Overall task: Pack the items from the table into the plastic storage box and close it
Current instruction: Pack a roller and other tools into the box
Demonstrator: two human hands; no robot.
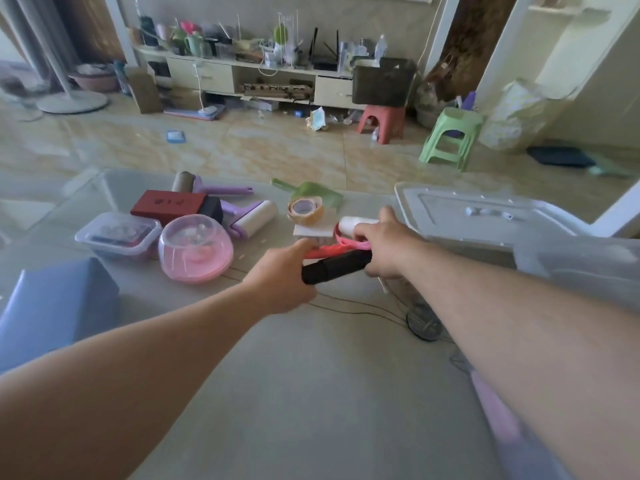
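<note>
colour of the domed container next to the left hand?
Pink base with a translucent pink dome; head view, the only one, shows it.

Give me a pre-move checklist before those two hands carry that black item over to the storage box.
1. Left hand grips the black item at its near end: ok.
2. Right hand has a firm hold at the far end: cannot tell, fingers hidden.
3. Red-pink piece free of the black item: cannot tell.
4. Storage box within reach at the right: ok.
5. Box opening free; white lid lies behind it: cannot tell, blurred.
6. Tape roll clear of the lift path: ok.
</note>
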